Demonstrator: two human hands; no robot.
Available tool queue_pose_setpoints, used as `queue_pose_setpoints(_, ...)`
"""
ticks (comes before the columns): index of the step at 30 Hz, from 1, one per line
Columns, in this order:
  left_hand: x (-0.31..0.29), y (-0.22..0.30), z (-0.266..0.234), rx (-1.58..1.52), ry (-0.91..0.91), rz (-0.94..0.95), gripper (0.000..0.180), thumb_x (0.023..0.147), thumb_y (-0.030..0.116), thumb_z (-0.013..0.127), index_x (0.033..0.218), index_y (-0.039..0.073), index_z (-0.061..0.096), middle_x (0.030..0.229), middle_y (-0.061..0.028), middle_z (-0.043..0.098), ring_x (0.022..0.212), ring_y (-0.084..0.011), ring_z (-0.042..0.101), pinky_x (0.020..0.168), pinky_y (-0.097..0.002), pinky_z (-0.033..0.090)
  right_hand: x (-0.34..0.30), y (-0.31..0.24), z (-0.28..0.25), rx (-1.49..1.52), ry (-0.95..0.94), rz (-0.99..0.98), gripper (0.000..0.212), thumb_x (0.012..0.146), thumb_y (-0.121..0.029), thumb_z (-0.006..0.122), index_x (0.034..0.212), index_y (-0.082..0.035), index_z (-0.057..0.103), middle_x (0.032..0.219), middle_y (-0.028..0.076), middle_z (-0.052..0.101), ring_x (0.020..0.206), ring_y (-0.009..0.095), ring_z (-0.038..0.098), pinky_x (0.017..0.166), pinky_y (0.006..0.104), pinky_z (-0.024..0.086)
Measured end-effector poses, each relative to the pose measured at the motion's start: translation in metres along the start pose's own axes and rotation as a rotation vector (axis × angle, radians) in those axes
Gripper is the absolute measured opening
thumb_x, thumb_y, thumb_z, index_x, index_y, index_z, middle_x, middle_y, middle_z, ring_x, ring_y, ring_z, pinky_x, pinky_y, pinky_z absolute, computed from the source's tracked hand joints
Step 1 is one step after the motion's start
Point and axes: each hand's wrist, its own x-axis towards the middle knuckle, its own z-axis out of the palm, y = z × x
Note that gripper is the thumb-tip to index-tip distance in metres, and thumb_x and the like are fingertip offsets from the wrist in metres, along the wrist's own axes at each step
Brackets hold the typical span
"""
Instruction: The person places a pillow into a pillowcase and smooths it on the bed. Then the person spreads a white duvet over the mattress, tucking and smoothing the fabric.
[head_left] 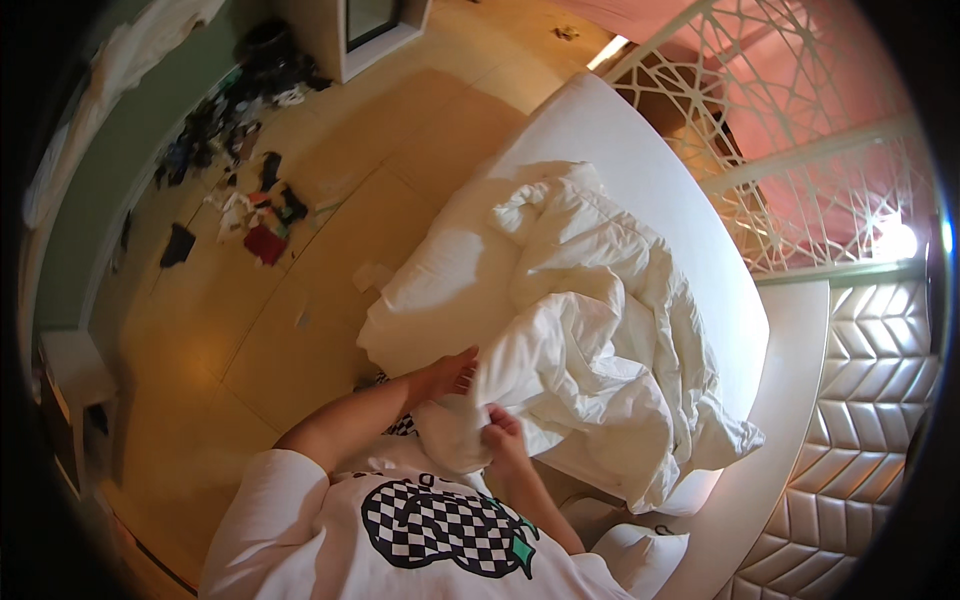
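A crumpled white duvet (590, 340) lies heaped over the near and middle part of a bed with a white sheet (560, 125). My left hand (452, 376) holds the duvet's near left edge, its fingertips partly hidden by the cloth. A little lower and to the right, my right hand (503, 437) is closed on the same cover, pinching a fold in front of my body. Between the two hands the cloth hangs down at the bed's near side.
Dark and coloured clothes (250, 215) lie scattered over the tiled floor (300, 320) at left. A white lattice screen (770, 130) borders the bed at far right, beside a padded headboard (860, 400). Near my right forearm is a white pillow-like item (640, 555).
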Motion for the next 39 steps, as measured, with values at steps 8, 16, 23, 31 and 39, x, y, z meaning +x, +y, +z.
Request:
queue_pose_setpoints(8,0.055,0.107,0.058,-0.066,-0.085,0.023,0.038,0.08,0.031,0.05,0.105,0.002,0.048,0.094,-0.0067,0.054,0.083,-0.0134,0.052,0.074,-0.0283,0.043,0.01,-0.018,0.005,-0.116,-0.271,-0.027,0.022,0.067,0.003,0.039,0.085,-0.002,0.05,0.076,-0.003,0.049,0.067,0.004,0.044,0.06,0.0162,0.036)
queue_pose_setpoints(16,0.066,0.137,0.105,1.143,-0.23,0.66,0.026,0.067,0.005,0.056,0.093,0.004,0.055,0.084,-0.0062,0.059,0.072,-0.0159,0.057,0.064,-0.0264,0.046,0.031,0.02,-0.014,-0.846,0.19,0.189,0.022,0.067,-0.006,0.046,0.086,-0.002,0.057,0.073,0.014,0.059,0.065,0.018,0.057,0.059,0.0279,0.043)
queue_pose_setpoints(23,-0.004,0.138,0.051,1.207,-0.648,0.541,0.016,0.069,0.006,0.055,0.084,0.007,0.054,0.075,-0.0107,0.056,0.067,-0.025,0.055,0.06,-0.0298,0.044,0.063,-0.009,0.065,-0.411,0.916,-0.468,0.028,0.067,-0.003,0.059,0.093,-0.001,0.049,0.068,0.006,0.055,0.064,0.016,0.054,0.06,0.0245,0.044)
queue_pose_setpoints(31,0.009,0.211,-0.009,1.159,-0.744,0.199,0.021,0.074,0.015,0.049,0.093,0.006,0.052,0.079,-0.0119,0.058,0.07,-0.023,0.056,0.063,-0.0307,0.043,0.126,0.013,0.1,-0.494,1.226,-0.158,0.024,0.065,-0.01,0.061,0.085,0.0,0.052,0.066,0.008,0.056,0.055,0.021,0.053,0.054,0.0273,0.043)
queue_pose_setpoints(39,0.1,0.3,-0.108,1.627,0.002,-0.084,0.034,0.069,0.023,0.055,0.097,0.004,0.05,0.084,-0.0119,0.056,0.076,-0.0219,0.054,0.067,-0.0305,0.044,0.14,-0.027,0.135,-1.078,1.335,0.125,0.053,0.061,-0.009,0.061,0.109,-0.003,0.041,0.111,0.021,0.039,0.098,0.032,0.042,0.08,0.0387,0.037)
